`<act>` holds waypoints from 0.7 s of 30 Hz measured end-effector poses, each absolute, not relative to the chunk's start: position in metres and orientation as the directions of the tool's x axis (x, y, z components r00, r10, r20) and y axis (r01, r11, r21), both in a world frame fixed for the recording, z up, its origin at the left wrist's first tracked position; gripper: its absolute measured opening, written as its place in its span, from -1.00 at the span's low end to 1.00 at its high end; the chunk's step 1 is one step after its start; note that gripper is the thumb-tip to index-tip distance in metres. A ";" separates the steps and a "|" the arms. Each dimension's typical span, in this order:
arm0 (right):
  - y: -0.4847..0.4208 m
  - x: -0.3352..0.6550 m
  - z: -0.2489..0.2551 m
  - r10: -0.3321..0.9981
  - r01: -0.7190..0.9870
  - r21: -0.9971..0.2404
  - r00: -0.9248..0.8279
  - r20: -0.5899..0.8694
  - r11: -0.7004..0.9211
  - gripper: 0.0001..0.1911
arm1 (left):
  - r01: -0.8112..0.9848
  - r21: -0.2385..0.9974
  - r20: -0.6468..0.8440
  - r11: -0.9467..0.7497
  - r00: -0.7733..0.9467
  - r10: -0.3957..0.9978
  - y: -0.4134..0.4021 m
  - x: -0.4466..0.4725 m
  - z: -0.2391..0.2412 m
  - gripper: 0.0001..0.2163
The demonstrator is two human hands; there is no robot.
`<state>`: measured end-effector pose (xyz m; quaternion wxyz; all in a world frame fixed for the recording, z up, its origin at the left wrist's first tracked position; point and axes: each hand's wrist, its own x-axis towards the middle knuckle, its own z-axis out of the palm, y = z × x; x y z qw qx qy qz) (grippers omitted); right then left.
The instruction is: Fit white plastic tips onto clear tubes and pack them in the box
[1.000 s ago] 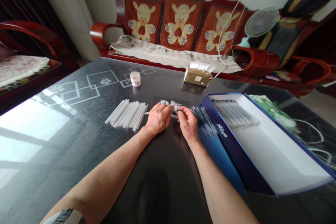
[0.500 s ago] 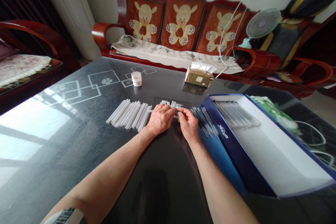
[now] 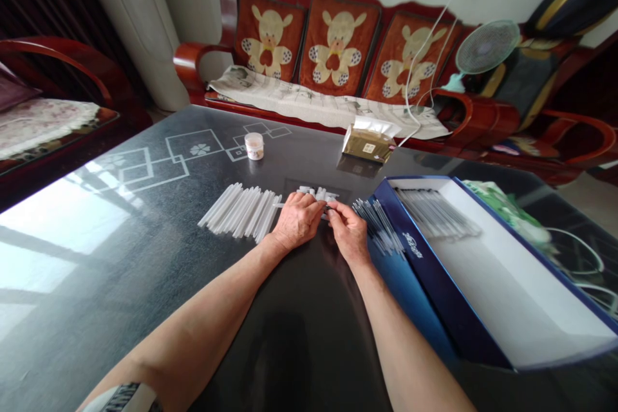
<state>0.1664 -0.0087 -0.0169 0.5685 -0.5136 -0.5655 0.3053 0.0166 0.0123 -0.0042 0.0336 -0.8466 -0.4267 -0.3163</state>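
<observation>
My left hand [image 3: 300,219] is closed around a translucent white pen barrel [image 3: 279,205], whose end sticks out to the left of the fingers. At its fingertips, my right hand [image 3: 348,228] is pinched on a small dark piece, too hidden to name. Both hands' fingertips nearly meet. Left of them lies a row of similar pen barrels [image 3: 239,211]. Just beyond the hands is a small pile of short white pieces [image 3: 318,192], partly covered by the fingers. Thin dark-tipped sticks like pen refills [image 3: 380,225] lie to the right.
A long blue box [image 3: 497,283] with a white inside stands at the right, holding a row of thin clear pens [image 3: 434,212]. Farther back are a small round tub [image 3: 253,146] and a tissue pack [image 3: 369,141]. A green-and-white bag [image 3: 512,209] lies behind the box.
The view has shifted slightly, so everything sits a little lower and to the right. Both hands keep nearly the same pose and grip.
</observation>
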 end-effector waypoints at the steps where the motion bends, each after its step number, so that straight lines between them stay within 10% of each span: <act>1: -0.009 0.166 -0.017 0.932 0.220 -0.936 0.175 0.316 0.276 -0.75 | 0.738 0.228 0.568 -0.635 0.429 0.702 0.013 0.017 -0.005 -0.73; 21: -0.013 0.178 -0.008 0.955 0.410 -0.890 0.123 0.270 0.199 -0.63 | 0.656 0.244 0.615 -0.714 0.464 0.637 0.012 0.018 -0.005 -0.79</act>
